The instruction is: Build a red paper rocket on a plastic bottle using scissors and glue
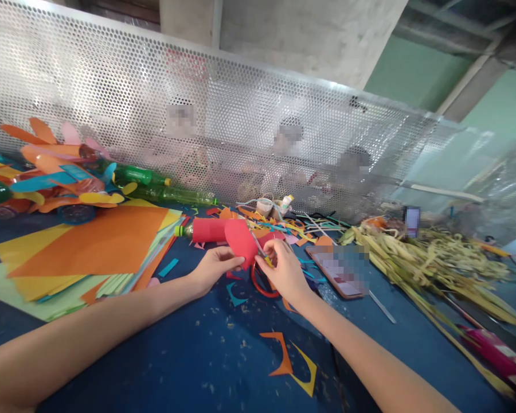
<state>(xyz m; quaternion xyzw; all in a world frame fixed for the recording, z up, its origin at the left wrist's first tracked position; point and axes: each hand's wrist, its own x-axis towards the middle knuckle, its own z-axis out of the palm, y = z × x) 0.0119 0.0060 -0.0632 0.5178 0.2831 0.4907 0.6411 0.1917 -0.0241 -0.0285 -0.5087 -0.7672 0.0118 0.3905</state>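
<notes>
My left hand (217, 268) pinches the lower edge of a red paper petal shape (241, 241) between thumb and fingers. At the right edge of the paper, my right hand (281, 267) is closed on a pair of scissors (260, 245); a thin grey blade and a yellow part show by the fingers. Beneath the right hand is a red loop (262, 285), and I cannot tell if it belongs to the scissors. Just behind the petal lies a plastic bottle wrapped in red paper (208, 229), its yellow-green cap pointing left.
Coloured sheets (90, 241) are stacked at left, before paper-decorated bottles (64, 172). Orange (281, 353) and yellow offcuts (307, 367) lie in front. A phone (335, 272) and dry plant strips (430, 258) lie right. A perforated metal screen (241, 109) stands behind, people beyond it.
</notes>
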